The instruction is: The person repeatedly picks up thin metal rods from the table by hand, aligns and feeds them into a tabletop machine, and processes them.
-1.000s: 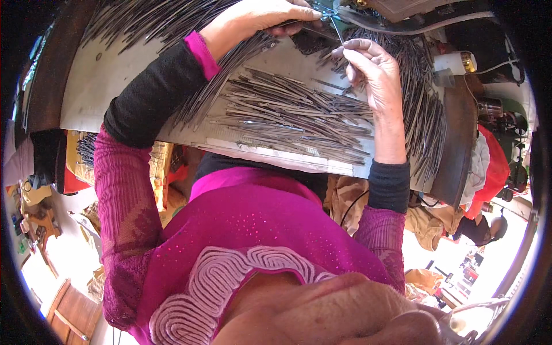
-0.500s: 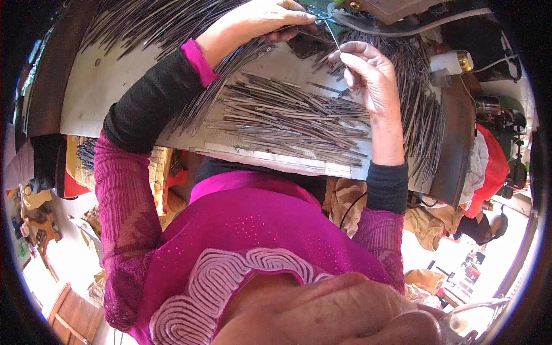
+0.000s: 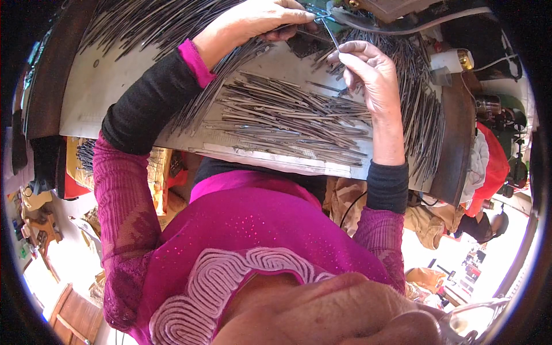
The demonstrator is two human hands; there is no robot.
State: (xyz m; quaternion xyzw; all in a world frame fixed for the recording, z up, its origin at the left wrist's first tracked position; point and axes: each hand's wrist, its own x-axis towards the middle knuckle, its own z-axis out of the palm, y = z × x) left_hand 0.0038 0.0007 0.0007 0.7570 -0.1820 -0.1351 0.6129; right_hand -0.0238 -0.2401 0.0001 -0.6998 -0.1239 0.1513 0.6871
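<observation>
My right hand pinches a thin, straight metal strip between thumb and fingers. The strip slants up and left, its upper end at a small bluish-lit spot beside the machine. My left hand reaches in from the left with its fingers closed at that same spot; what lies between its fingertips is too small to make out. Below the hands, a loose pile of grey metal strips lies across the pale tabletop, some with holes near their ends.
More dark strips spread over the far left, and another heap runs down the right side. Machine housing with a grey cable stands at the far edge. A small lamp and a red cloth are at the right.
Both hands stay nearly in place. My left forearm has shifted very slightly to the left; the strip in my right hand keeps about the same slant.
</observation>
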